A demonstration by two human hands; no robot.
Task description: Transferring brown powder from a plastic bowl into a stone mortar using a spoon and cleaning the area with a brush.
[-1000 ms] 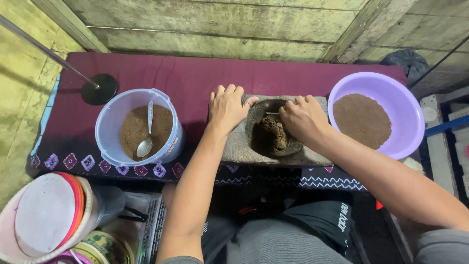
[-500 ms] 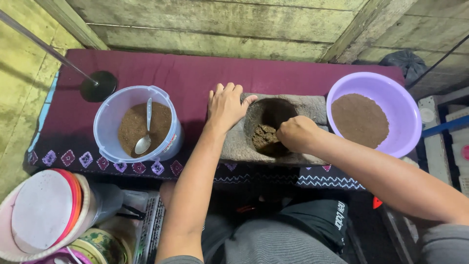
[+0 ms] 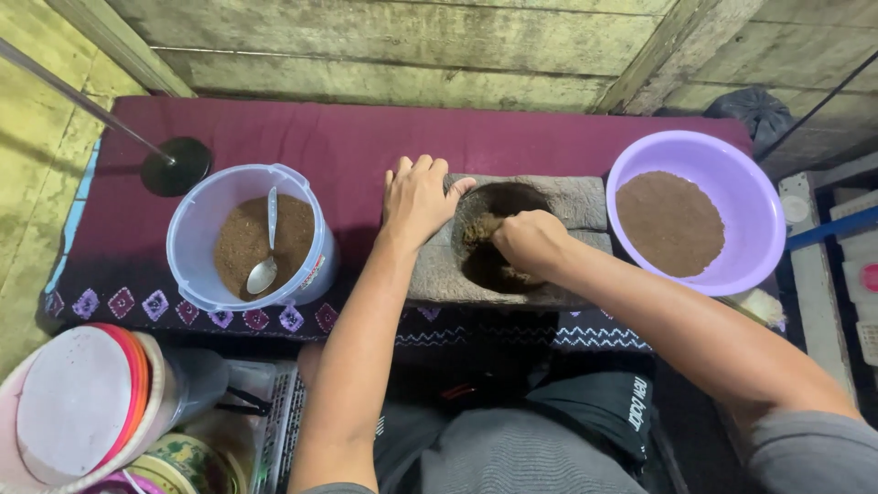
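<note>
hands at the stone mortar

a maroon cloth (image 3: 366,146) with a patterned border covers the low bench, set against a plank wall (image 3: 412,46). on its right end sits a purple basin (image 3: 764,220), wide and shallow, holding a flat round of brown powder (image 3: 670,222). toward the left stands a clear tub (image 3: 197,229) with a pale blue rim, about half full of a coarser brown powder, with a metal spoon (image 3: 264,261) lying in it, bowl end toward the person.

between tub and basin lies the grey stone mortar (image 3: 585,206), a block with a dark round hollow holding a clump of brown paste (image 3: 480,230). the left hand (image 3: 416,201) lies flat on the block's left edge, fingers spread and pointing toward the wall, thumb reaching to the rim of the hollow. the right hand (image 3: 530,242) is down in the hollow, fingers curled together over the paste; whether they pinch any of it cannot be told, since the knuckles hide the fingertips.

at the lower left corner is a stack of lids (image 3: 78,402), white on top with red and orange rims below. a black round base (image 3: 176,166) with a thin metal rod rests on the cloth's far left corner.
</note>
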